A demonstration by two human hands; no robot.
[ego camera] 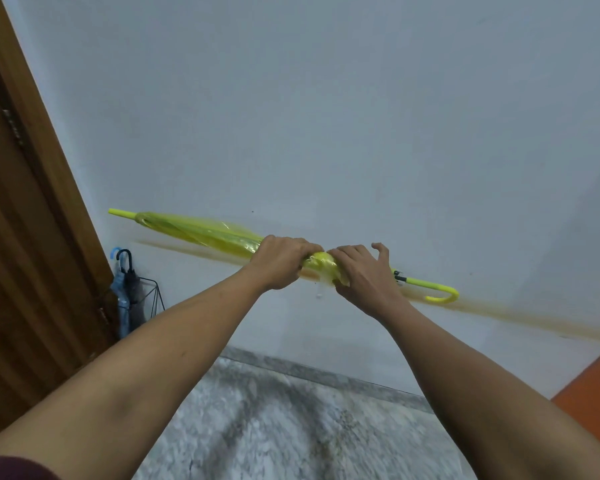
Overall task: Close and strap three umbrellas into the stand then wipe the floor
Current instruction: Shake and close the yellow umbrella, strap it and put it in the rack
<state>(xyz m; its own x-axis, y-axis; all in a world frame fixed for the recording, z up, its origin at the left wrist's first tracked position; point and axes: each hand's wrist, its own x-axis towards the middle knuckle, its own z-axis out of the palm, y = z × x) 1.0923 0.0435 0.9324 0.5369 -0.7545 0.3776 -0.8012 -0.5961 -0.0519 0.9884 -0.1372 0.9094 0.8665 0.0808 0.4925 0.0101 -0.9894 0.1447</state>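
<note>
A closed yellow see-through umbrella (201, 232) is held nearly level in front of the wall, tip to the left, hooked handle (442, 295) to the right. My left hand (281, 261) grips the folded canopy near its middle. My right hand (364, 275) wraps the canopy's lower end right beside it, thumb and forefinger lifted. A black wire umbrella stand (153, 294) sits in the corner at the left and holds a blue umbrella (120, 299) and a dark umbrella (134, 292), both closed.
A brown wooden door (21, 237) fills the left side. The pale wall (326, 116) is straight ahead. Grey marbled floor (291, 427) lies below my arms. An orange surface (593, 382) shows at the right edge.
</note>
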